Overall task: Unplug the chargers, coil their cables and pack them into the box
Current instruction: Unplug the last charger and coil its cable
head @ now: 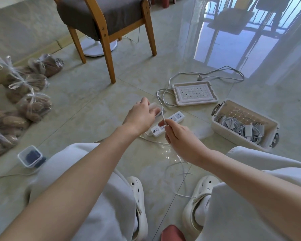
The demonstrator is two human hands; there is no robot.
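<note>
The left hand [140,116] grips a small white charger block [154,108]. The right hand [180,136] pinches its thin white cable [163,117] above a white power strip [176,117].

No legible text, brand or number in view. Power strip [177,118]: small dark marks beside round button and at sockets, too small to read. Small plastic container [21,156]: dark contents, nothing readable.
</note>
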